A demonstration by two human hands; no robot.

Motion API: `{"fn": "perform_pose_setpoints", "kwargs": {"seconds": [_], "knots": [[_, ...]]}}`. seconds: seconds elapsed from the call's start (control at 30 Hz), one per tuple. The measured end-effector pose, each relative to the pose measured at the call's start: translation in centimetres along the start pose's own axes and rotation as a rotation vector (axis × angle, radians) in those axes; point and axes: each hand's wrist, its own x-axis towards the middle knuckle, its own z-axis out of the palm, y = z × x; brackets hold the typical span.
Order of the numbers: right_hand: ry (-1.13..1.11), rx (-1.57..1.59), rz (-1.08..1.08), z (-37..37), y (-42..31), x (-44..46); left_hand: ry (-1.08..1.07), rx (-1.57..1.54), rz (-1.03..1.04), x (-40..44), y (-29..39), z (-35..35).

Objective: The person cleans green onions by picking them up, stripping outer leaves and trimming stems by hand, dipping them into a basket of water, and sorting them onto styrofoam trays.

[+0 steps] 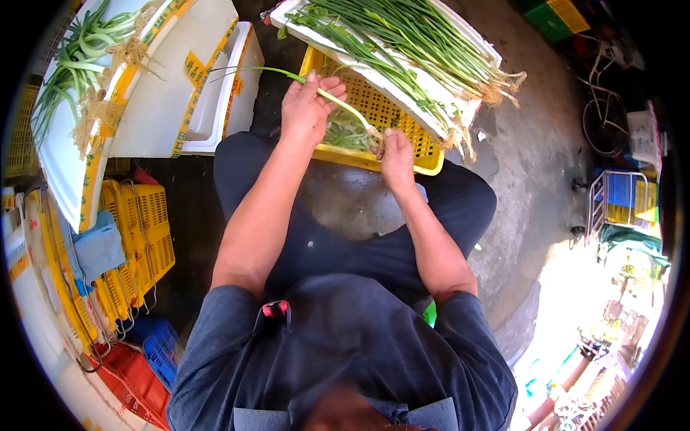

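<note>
I hold one stalk (350, 109) up over the near part of the yellow basket (428, 154), between my knees. Its long axis runs slantwise: the white root end sits low on the right, nearer my body, and the green end thins out far and to the left, past my left wrist. My right hand (397, 156) is closed in a pinch at the roots (376, 149); my left hand (305, 113) holds the green part loosely under the thumb — palm turned up, fingers half open and curled.

Loose greens (348, 136) lie in the basket under the stalk. A foam slab (345, 57) slants across the basket's far right side, and the bundle (431, 57) on it has its roots pointing right and towards me, hanging past the edge. A foam box (154, 118) stands close beyond my left knee, hemming that side, with yellow crates (154, 223) nearer me. My widest room is to the right — concrete floor (517, 158) from my right knee to a metal rack (629, 197).
</note>
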Motion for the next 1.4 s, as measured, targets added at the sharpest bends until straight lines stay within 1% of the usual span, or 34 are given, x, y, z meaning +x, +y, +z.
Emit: {"fn": "perform_pose_setpoints", "kwargs": {"seconds": [0.07,0.1,0.17,0.2,0.27,0.37,0.4,0.43,0.5,0.57,0.6,0.7,0.73,0.83,0.87,0.97,1.0,1.03,1.1,1.13,1.2,1.27,1.3,1.4], "knots": [[0.040,0.037,0.020,0.0,1.0,0.3,0.006,-0.026,0.041,0.0,0.2,-0.1],[0.063,0.133,0.063,-0.3,0.8,0.4,0.051,-0.023,0.056,0.3,0.7,-0.2],[0.109,0.327,0.147,-0.8,0.5,0.4,0.060,-0.050,0.101,0.2,2.0,0.0],[0.061,0.093,0.070,-1.3,0.6,0.7,0.079,-0.061,0.091,0.1,2.2,0.3],[-0.033,-0.381,-0.080,-2.4,0.6,1.3,0.018,0.001,-0.018,0.2,1.8,0.0],[-0.143,-0.621,-0.106,-3.5,-3.5,1.8,-0.136,0.042,-0.152,-0.3,0.6,-0.1],[-0.033,-0.661,-0.165,-4.0,-4.2,2.4,-0.143,0.073,-0.172,-0.9,0.5,0.5],[0.056,-0.594,-0.232,-4.9,-4.7,3.2,-0.190,0.066,-0.164,-0.8,0.1,0.5],[0.236,-0.787,-0.355,-7.2,-6.4,4.6,-0.279,0.056,-0.143,-0.4,-0.8,-0.1],[0.350,-1.076,-0.608,-10.1,-5.4,7.4,-0.268,0.064,-0.157,-0.9,-0.6,0.6],[0.377,-1.230,-0.481,-11.0,-4.8,8.0,-0.277,0.068,-0.168,-0.7,-0.8,0.5],[0.215,-1.488,-0.328,-12.5,-3.9,9.0,-0.261,0.086,-0.186,-0.8,-0.6,0.9],[0.217,-1.490,-0.343,-12.7,-3.7,9.3,-0.249,0.100,-0.188,-0.8,-0.6,0.9],[0.360,-1.368,-0.494,-12.3,-4.8,8.7,-0.204,0.118,-0.176,-1.0,-0.6,1.1],[0.370,-1.130,-0.400,-11.9,-5.8,7.8,-0.200,0.127,-0.179,-1.0,-0.7,1.0],[0.289,-0.742,-0.397,-10.7,-5.5,5.6,-0.226,0.149,-0.197,-0.8,-1.4,0.8],[0.203,-0.625,-0.279,-9.6,-5.8,4.5,-0.237,0.155,-0.204,-0.9,-1.7,0.7],[0.121,-0.278,0.006,-7.9,-7.0,2.8,-0.227,0.183,-0.199,-0.9,-1.9,0.8],[0.029,0.103,0.156,-6.1,-5.6,0.9,-0.197,0.241,-0.190,-1.0,-2.4,0.8],[-0.006,0.189,0.209,-5.2,-5.5,-0.3,-0.201,0.249,-0.174,-0.9,-2.4,0.5],[-0.073,0.358,0.312,-3.7,-6.1,-2.1,-0.107,0.286,-0.141,-1.0,-2.4,0.4],[-0.115,0.410,0.347,-2.6,-6.5,-3.0,-0.039,0.300,-0.117,-1.1,-2.4,0.4],[-0.132,0.436,0.368,-2.3,-6.4,-3.6,-0.054,0.296,-0.139,-1.2,-2.5,0.3],[-0.288,0.314,0.387,-2.1,-5.2,-3.9,-0.097,0.265,-0.189,-0.9,-2.5,0.3]]}}
